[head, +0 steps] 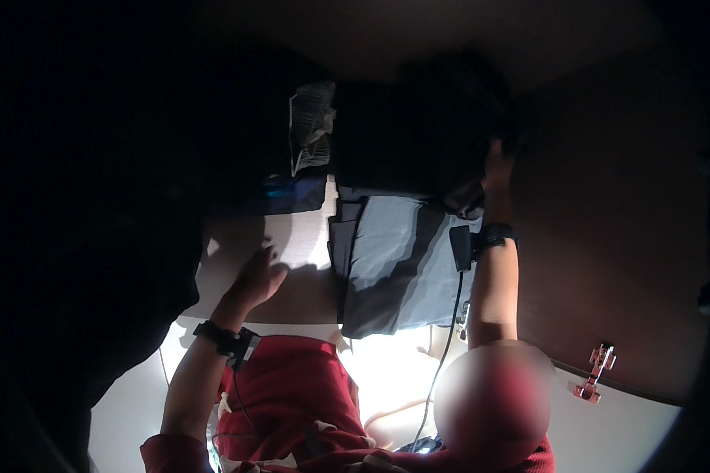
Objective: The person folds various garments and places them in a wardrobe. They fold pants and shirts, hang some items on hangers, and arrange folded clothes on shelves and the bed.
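My left hand (259, 277) hovers over a pale wood-grain shelf (310, 236), thumb apart from the fingers, with nothing visible in it. Its fingertips are in shadow, short of a dark blue folded item (307, 194). My right hand (498, 162) reaches into deep shadow at the right end of dark cloth (411, 148); its fingers are hidden, so a grip cannot be told. Below that cloth, a grey folded garment (384, 254) hangs over the shelf's front edge. A clear plastic package (312, 127) lies left of the dark cloth.
Dark fabric (142, 207) hangs along the left. At right is a brown cabinet side panel (603, 236), with a metal hinge (594, 372) at its front edge. A second hinge (463, 322) shows beside the grey garment. A cable (449, 337) runs from my right wrist device (462, 245).
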The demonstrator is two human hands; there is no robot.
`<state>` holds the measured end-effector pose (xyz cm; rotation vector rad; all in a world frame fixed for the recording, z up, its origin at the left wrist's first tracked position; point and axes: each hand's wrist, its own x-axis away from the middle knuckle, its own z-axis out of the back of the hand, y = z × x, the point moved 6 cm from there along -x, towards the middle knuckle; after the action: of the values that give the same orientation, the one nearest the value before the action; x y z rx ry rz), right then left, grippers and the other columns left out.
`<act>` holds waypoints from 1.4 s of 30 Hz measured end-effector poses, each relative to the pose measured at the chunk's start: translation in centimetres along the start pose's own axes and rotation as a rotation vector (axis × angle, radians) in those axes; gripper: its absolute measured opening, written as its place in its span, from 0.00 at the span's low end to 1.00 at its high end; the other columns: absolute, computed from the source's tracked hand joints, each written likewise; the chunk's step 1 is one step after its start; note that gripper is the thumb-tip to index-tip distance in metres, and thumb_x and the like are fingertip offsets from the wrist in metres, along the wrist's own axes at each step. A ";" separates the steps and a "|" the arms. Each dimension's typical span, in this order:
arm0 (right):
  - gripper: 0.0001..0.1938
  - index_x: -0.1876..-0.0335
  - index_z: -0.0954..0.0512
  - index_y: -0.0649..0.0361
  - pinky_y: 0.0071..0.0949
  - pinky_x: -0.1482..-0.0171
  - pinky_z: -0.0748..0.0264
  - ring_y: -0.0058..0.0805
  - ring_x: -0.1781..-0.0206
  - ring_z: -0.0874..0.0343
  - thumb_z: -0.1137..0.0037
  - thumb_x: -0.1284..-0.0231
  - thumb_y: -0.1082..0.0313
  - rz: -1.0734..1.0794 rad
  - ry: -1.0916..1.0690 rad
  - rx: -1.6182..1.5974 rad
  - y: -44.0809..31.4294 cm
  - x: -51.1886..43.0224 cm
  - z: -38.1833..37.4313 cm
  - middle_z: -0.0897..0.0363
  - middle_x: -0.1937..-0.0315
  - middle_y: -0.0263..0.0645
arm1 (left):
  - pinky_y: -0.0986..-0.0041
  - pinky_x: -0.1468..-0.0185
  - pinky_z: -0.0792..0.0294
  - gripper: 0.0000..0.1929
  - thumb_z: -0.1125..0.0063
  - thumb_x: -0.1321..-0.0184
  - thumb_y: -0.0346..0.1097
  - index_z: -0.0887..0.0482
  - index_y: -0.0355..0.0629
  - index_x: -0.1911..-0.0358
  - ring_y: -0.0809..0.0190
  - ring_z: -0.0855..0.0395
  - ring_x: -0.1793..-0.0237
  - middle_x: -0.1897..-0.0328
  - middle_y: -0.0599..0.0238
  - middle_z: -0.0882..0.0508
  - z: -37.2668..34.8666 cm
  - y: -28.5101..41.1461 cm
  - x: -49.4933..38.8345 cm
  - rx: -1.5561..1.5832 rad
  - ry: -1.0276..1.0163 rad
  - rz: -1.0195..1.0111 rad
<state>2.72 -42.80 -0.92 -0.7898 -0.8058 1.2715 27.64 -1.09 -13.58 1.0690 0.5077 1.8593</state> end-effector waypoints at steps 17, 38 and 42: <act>0.23 0.45 0.31 0.60 0.33 0.34 0.48 0.34 0.37 0.39 0.44 0.48 0.63 -0.130 -0.858 -1.136 8.4 -0.3 -3.4 0.31 0.43 0.36 | 0.66 0.46 0.33 0.26 0.44 0.45 0.37 0.36 0.52 0.41 0.51 0.30 0.47 0.43 0.51 0.32 0.9 14.3 -13.8 0.139 0.335 -0.331; 0.28 0.40 0.34 0.56 0.32 0.33 0.54 0.33 0.35 0.42 0.40 0.50 0.65 -0.100 -0.805 -1.134 5.4 1.4 -4.6 0.37 0.38 0.34 | 0.69 0.43 0.41 0.30 0.48 0.45 0.59 0.30 0.43 0.47 0.60 0.31 0.47 0.49 0.59 0.26 2.8 16.3 -15.5 0.846 0.073 0.151; 0.27 0.41 0.34 0.59 0.32 0.33 0.52 0.33 0.36 0.41 0.41 0.49 0.64 -0.168 -0.716 -1.131 5.4 1.5 -4.6 0.35 0.40 0.35 | 0.72 0.54 0.35 0.25 0.46 0.44 0.55 0.26 0.42 0.52 0.64 0.26 0.59 0.60 0.62 0.22 3.2 16.3 -16.2 0.744 0.050 0.108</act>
<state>4.18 -40.95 -7.79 -1.0959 -2.2178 0.8589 25.63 -23.54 -8.01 1.5472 1.2533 1.8266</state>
